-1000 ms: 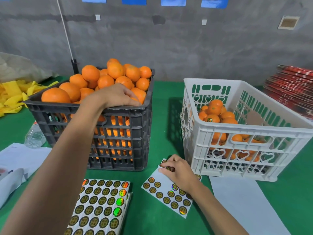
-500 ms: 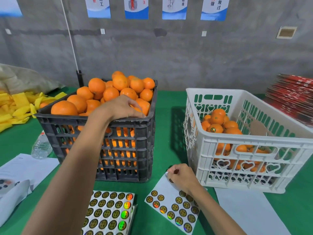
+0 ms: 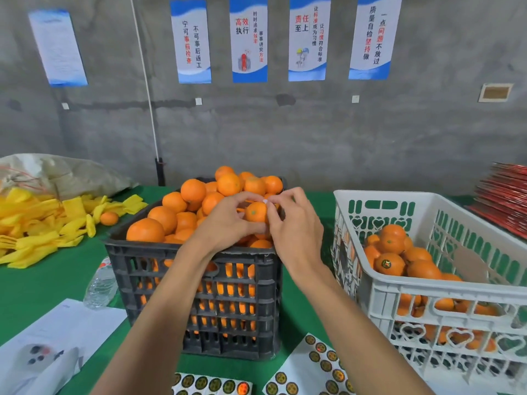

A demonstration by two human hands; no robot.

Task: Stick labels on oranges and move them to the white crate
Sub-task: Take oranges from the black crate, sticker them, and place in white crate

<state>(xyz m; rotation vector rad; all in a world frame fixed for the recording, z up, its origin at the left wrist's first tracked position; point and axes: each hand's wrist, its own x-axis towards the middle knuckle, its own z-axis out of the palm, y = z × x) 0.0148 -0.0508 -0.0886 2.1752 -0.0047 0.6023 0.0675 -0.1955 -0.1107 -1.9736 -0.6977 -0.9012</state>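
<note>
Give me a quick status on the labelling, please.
Left hand holds orange above black crate. Right hand pressing at its top. White crate unobstructed.

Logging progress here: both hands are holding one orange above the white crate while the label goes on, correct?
Not quite. In the head view the left hand and right hand hold the orange above the black crate, not the white crate, which stands to the right. The rest holds.

An unlabelled orange [image 3: 255, 212] sits pinched between both grips above the heaped black crate [image 3: 199, 283], left of the half-filled white crate [image 3: 445, 292].
</note>
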